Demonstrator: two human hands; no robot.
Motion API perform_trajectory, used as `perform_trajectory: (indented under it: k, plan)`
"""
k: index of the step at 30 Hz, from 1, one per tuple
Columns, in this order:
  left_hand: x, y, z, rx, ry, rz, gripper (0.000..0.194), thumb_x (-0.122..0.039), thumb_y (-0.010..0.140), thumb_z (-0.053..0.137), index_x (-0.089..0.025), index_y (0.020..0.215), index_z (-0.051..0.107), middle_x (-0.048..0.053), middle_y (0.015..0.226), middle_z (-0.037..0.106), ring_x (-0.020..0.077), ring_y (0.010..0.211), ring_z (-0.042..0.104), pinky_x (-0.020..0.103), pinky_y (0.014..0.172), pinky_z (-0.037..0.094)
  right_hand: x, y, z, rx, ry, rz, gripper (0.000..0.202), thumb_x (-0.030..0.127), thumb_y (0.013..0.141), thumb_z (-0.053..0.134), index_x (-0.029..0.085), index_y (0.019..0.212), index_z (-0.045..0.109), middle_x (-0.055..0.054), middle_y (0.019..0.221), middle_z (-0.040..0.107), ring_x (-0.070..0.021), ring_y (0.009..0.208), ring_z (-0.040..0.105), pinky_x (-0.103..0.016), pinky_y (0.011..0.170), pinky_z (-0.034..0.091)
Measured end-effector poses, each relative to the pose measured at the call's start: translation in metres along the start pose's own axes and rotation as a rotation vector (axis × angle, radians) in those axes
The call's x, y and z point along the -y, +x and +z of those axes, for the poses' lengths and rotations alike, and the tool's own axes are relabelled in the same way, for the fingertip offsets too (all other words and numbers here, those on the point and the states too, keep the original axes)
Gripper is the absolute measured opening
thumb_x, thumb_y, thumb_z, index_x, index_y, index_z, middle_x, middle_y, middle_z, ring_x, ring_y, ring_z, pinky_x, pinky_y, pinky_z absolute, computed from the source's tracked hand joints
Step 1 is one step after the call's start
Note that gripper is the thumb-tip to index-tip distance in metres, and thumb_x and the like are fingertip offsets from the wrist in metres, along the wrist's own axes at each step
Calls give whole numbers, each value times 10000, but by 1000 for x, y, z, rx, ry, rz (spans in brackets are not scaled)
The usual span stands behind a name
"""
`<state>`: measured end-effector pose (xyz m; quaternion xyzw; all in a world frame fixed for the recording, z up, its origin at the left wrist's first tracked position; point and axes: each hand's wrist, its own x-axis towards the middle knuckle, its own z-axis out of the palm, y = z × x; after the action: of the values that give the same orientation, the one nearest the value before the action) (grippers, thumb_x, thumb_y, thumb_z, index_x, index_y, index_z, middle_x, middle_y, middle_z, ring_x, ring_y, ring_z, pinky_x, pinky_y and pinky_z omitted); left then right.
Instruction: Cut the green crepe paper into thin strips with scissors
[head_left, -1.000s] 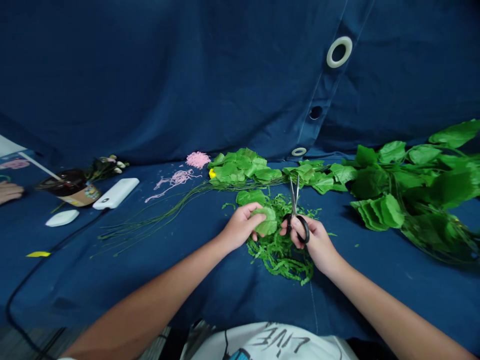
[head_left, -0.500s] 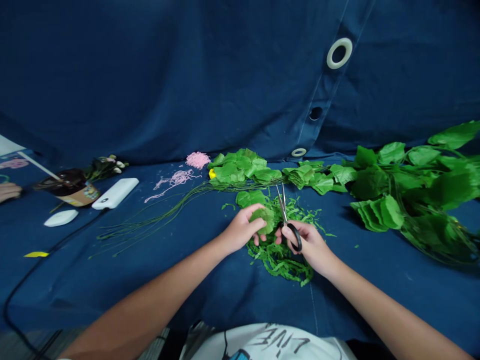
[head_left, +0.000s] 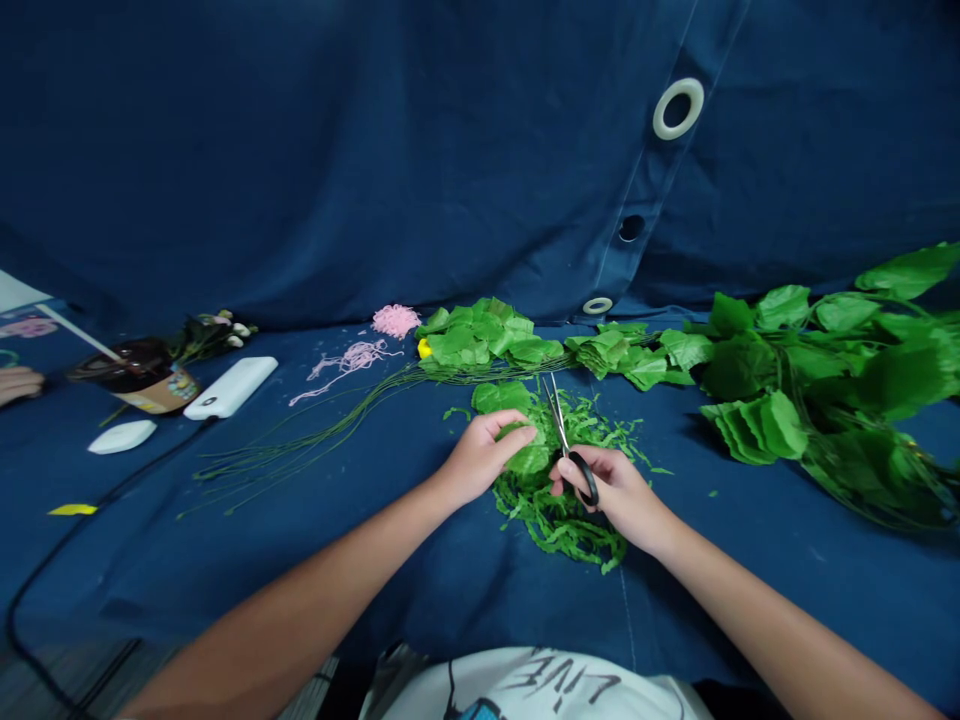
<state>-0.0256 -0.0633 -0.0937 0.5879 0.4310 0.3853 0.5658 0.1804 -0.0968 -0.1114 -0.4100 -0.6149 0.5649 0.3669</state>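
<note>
Between the thumb and fingers of my left hand (head_left: 480, 462) is a green artificial leaf (head_left: 531, 456) with a rounded edge. My right hand (head_left: 619, 495) grips black-handled scissors (head_left: 574, 468) by their loops, the slim metal blades pointing away from me and slightly parted. The blades are just right of the leaf and apart from it. Beneath both hands spreads a heap of thin green leaf trimmings (head_left: 562, 520). Another green leaf (head_left: 501, 397) lies flat just beyond my left fingers.
Stacked leaves (head_left: 480, 335) and thin green stems (head_left: 360, 400) stretch across the back. A large leafy bunch (head_left: 825, 370) fills the right. Pink string (head_left: 396, 320), a white power bank (head_left: 232, 387), a drink cup (head_left: 142, 375) and a black cable (head_left: 45, 570) are leftward. Another person's hand (head_left: 19, 384) shows far left.
The scissors have tilted left, with their blade tips swinging left. The leaf in my left hand has turned and sits slightly lower. Other things stay in place.
</note>
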Motion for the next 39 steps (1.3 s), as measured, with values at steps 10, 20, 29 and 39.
perform_trajectory:
  k: [10,20,29,39]
  plan:
    - [2,3,-5,-94,-25,108,221,-360,822,661,-142,787,651,-27,655,545,93,586,470,198,544,355,4,-1,-5,116,11,57,384,508,893,642,131,827,684,-49,721,692,-89,508,442,-203,456,310]
    - [-4,2,-2,-75,-204,-9,288,-420,805,708,-152,886,637,-27,661,541,78,510,462,175,396,328,7,-3,-1,207,11,71,406,514,902,625,124,806,683,-54,716,693,-85,492,428,-207,440,289]
    - [-5,7,-8,-43,-517,-131,272,-349,796,746,-135,942,661,-21,690,501,54,572,478,148,452,342,2,0,-4,85,36,29,398,513,924,596,135,846,690,-59,728,698,-83,489,434,-202,446,312]
    - [-3,9,-9,-91,-601,-155,296,-348,769,781,-128,942,687,-19,733,479,29,535,439,137,401,283,7,-7,1,273,63,-16,356,455,927,625,122,821,693,-60,728,694,-85,521,434,-215,489,290]
